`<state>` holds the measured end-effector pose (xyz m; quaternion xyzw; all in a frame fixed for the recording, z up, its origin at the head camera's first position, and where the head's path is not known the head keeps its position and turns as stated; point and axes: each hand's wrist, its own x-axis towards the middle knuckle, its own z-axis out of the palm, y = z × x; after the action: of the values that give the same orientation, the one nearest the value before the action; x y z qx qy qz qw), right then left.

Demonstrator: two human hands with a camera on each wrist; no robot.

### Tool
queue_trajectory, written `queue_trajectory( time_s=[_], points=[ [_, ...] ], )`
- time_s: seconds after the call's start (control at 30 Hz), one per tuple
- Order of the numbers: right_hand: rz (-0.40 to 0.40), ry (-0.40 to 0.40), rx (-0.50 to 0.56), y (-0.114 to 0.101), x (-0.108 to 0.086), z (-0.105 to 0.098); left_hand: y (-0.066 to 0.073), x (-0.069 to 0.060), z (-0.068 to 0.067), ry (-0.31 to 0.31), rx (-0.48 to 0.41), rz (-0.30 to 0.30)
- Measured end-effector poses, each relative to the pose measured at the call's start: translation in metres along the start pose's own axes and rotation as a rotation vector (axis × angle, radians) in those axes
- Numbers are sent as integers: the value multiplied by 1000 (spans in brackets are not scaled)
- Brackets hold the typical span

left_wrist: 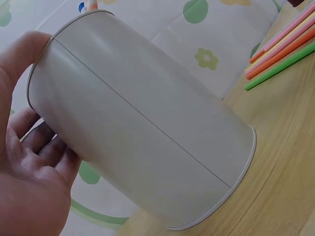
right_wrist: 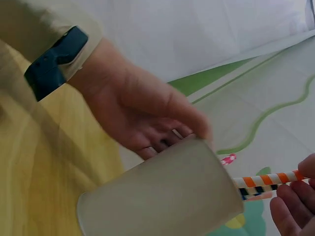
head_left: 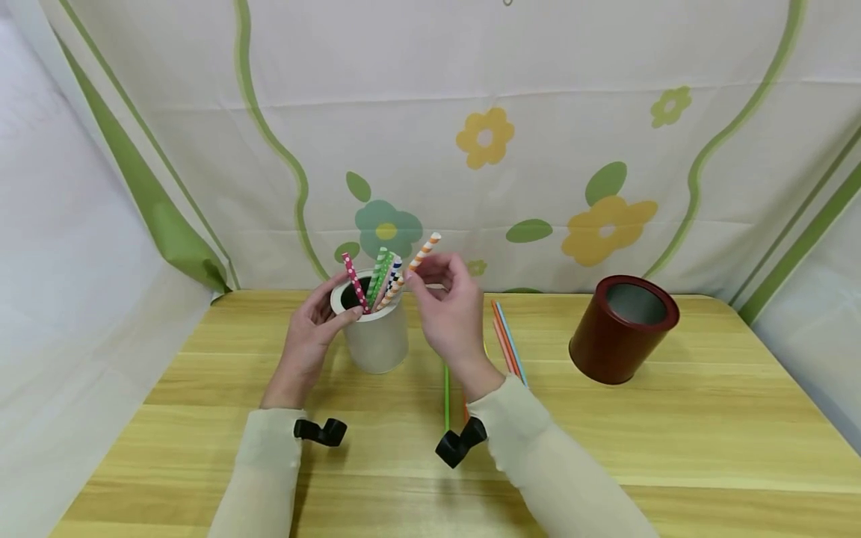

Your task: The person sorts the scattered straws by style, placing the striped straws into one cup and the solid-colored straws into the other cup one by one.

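Across the near part of the table (head_left: pixel 383 486), two pale sleeves (head_left: pixel 545 463) reached forward, a black wrist camera (head_left: pixel 460 442) at each cuff. A loose green straw (head_left: pixel 447 396) lay just beyond the right cuff, with orange, pink and blue straws (head_left: pixel 512 344) to its right, partly hidden by the wrist. Left of them, a white can (head_left: pixel 377 347) stood upright on the wood. The left hand (head_left: pixel 309 336) gripped it near the top, thumb on the rim and fingers bent round the side. The right hand (head_left: pixel 451 306), beside the can's mouth, pinched an orange-striped straw (head_left: pixel 425 252) between thumb and fingertips; the straw slanted, its lower end within the rim. A pink dotted straw (head_left: pixel 355 282), green patterned straws (head_left: pixel 378 273) and a dark-checked straw (head_left: pixel 394 269) leaned in the same can. Well apart, to the right, stood an open dark red can (head_left: pixel 608 336). Behind everything hung a white cloth (head_left: pixel 403 149) with orange flowers and wavy green lines
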<state>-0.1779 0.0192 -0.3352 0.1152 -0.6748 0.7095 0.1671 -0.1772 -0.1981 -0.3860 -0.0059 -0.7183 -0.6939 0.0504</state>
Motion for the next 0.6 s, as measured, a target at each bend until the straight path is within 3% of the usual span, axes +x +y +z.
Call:
queue_trajectory(
  time_s=[0.23, 0.6],
  points=[
    [46, -68, -144, 10, -4, 11, 0, -1, -1, 1, 8, -5],
    [70, -101, -242, 22, -5, 20, -2, 0, -1, 2, 17, -16]
  ],
)
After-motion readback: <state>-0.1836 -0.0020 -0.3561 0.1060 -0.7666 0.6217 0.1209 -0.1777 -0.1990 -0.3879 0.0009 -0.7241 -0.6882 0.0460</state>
